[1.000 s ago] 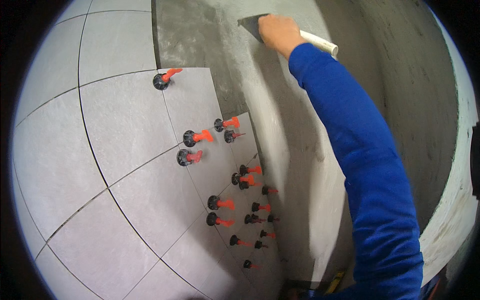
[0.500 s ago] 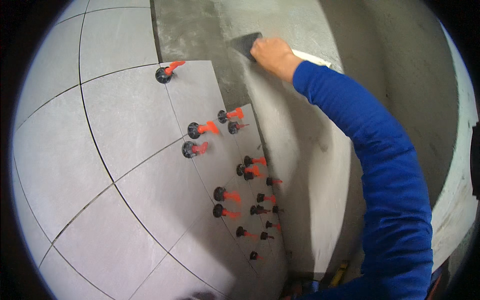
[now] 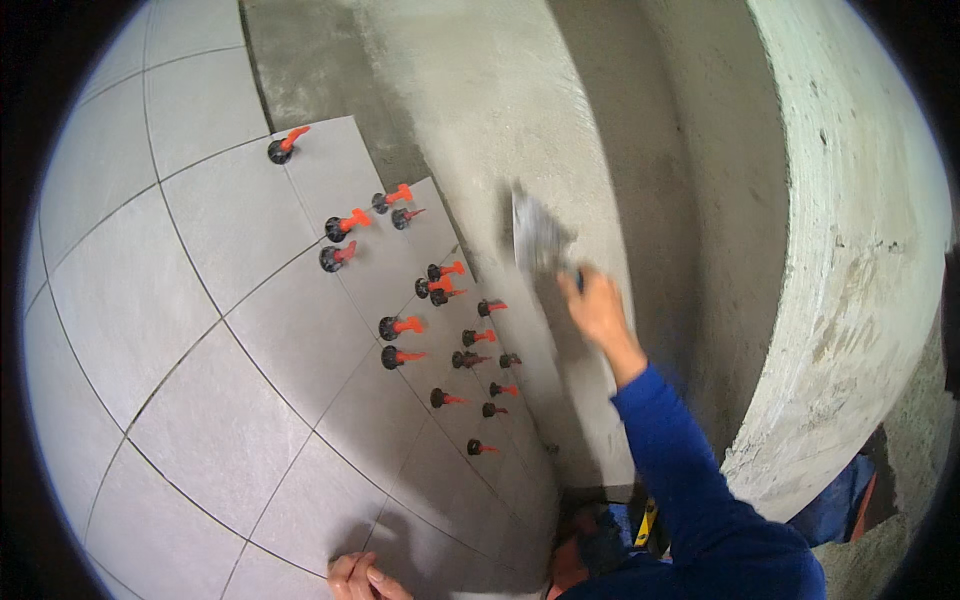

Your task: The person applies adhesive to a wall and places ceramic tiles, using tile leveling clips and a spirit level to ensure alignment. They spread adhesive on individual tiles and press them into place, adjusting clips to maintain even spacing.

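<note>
I am putting grey paste on a wall so more tiles can go up. My right hand (image 3: 598, 312) has its fingers (image 3: 578, 290) curled tight round the handle of a flat trowel (image 3: 538, 235), and the blade lies against the bare grey wall (image 3: 470, 110) just above my fingers. To the left of my fingers a big patch of grey tiles (image 3: 180, 290) is already stuck on, and little red and black clips (image 3: 340, 226) sit in the gaps between them. The strip of wall under the trowel and above it has no tiles yet, so that part is left to do. My left hand (image 3: 355, 578) is low down, resting on a tile at the bottom edge; its fingers look bent, but I cannot tell if they hold anything. A second ago my right hand and the trowel were high up near the top of the bare wall. Now they have come down, level with the middle clips, and my left hand has come into view.
</note>
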The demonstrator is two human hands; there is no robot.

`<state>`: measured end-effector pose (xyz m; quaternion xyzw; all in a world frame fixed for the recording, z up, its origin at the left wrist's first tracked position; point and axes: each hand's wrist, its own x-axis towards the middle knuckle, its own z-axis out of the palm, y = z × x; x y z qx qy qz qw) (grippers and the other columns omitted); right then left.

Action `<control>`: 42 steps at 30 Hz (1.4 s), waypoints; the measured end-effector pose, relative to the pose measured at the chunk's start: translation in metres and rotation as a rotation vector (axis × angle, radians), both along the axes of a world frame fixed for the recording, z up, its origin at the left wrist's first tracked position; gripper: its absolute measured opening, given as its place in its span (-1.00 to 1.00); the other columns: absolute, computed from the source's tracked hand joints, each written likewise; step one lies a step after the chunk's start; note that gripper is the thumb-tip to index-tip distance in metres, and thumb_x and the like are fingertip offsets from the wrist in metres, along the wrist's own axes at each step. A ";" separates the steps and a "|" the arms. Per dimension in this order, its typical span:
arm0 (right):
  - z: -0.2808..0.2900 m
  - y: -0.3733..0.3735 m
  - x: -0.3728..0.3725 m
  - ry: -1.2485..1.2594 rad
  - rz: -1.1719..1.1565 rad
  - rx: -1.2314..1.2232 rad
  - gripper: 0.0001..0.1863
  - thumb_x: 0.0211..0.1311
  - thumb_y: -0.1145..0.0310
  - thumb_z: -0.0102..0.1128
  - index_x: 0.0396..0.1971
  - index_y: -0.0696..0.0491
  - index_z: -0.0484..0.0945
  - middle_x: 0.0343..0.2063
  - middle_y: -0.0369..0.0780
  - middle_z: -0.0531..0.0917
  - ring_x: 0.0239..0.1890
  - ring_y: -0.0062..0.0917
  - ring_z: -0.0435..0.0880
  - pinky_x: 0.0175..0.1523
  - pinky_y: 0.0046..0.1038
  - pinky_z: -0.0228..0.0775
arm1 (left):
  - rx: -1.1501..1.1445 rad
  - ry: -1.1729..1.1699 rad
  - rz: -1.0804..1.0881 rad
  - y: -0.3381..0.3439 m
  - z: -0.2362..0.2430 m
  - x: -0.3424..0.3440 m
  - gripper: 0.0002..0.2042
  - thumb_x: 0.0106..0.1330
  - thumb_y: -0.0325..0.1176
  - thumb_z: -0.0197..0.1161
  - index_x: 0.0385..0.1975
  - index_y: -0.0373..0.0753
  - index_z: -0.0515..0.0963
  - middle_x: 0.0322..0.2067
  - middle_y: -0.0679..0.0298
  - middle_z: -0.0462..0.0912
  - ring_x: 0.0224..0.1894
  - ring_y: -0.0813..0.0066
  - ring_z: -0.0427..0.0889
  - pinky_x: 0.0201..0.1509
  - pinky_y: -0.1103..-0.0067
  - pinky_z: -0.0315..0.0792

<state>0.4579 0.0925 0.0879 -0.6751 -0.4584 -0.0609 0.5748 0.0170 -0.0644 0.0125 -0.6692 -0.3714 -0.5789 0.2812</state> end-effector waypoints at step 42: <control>0.188 0.159 -0.062 -0.249 0.555 0.358 -0.40 0.39 0.21 0.23 0.19 0.44 0.48 -0.04 0.21 0.70 0.01 -0.03 0.74 0.11 -0.19 0.57 | -0.401 -0.231 0.243 -0.070 -0.061 0.023 -0.56 0.60 -0.04 0.06 -0.25 -0.33 0.67 -0.29 0.03 0.66 -0.23 0.13 0.61 -0.11 0.29 0.49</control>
